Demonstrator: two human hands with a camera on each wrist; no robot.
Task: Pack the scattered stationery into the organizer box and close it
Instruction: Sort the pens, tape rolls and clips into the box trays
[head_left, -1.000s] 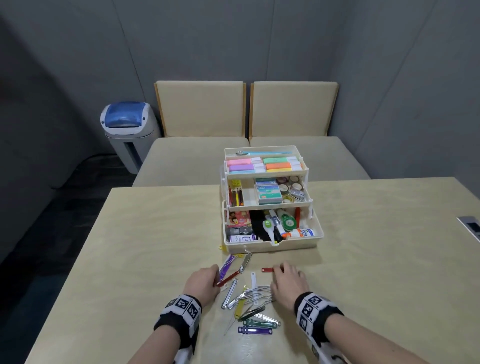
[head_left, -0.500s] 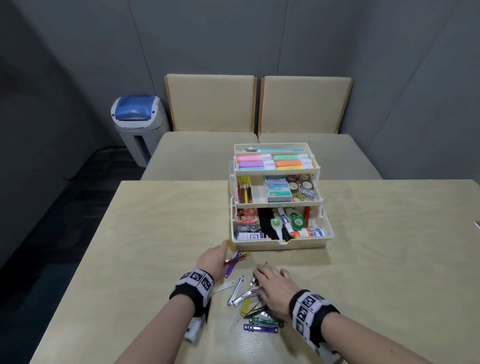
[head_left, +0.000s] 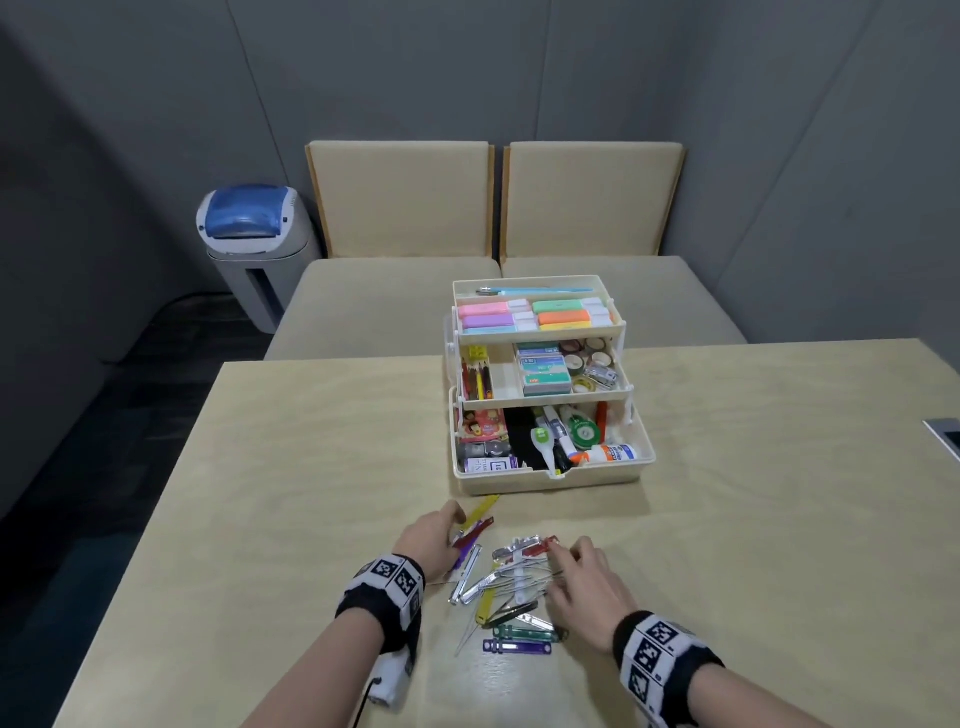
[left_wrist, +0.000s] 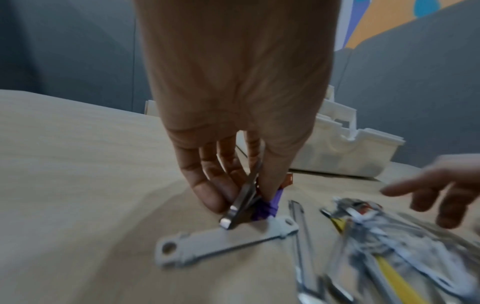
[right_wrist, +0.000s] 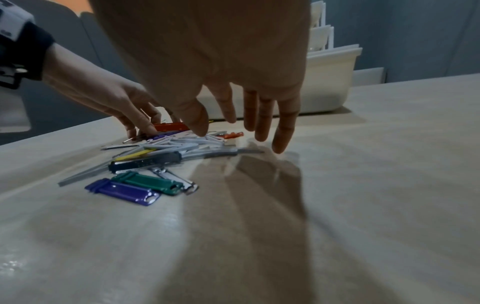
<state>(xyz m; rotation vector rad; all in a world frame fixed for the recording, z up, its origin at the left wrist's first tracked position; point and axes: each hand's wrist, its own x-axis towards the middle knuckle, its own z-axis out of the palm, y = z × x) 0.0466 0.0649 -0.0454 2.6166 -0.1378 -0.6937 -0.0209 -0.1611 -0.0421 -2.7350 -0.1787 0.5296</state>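
The cream organizer box (head_left: 550, 480) stands open in three stepped tiers, filled with highlighters, tape rolls, glue and pens. In front of it lies a loose pile of metal and coloured fastener strips (head_left: 509, 587). My left hand (head_left: 457, 530) is at the pile's left edge and pinches a few strips, silver, purple and red (left_wrist: 244, 203), between thumb and fingers. A grey strip (left_wrist: 223, 240) lies flat just below them. My right hand (head_left: 566, 558) hovers over the pile's right side with fingers spread (right_wrist: 283, 142), holding nothing. A purple strip (right_wrist: 124, 191) and a green strip (right_wrist: 148, 182) lie nearest me.
Two beige chairs (head_left: 400, 208) stand beyond the table's far edge, with a grey and blue bin (head_left: 249, 228) to their left. A flat device (head_left: 943, 439) lies at the table's right edge. Bare tabletop (head_left: 260, 493) stretches left and right of the pile.
My left hand has closed its fingers on a few strips at the pile's left edge. My right hand moved left over the pile, then back to its right side, fingers spread.
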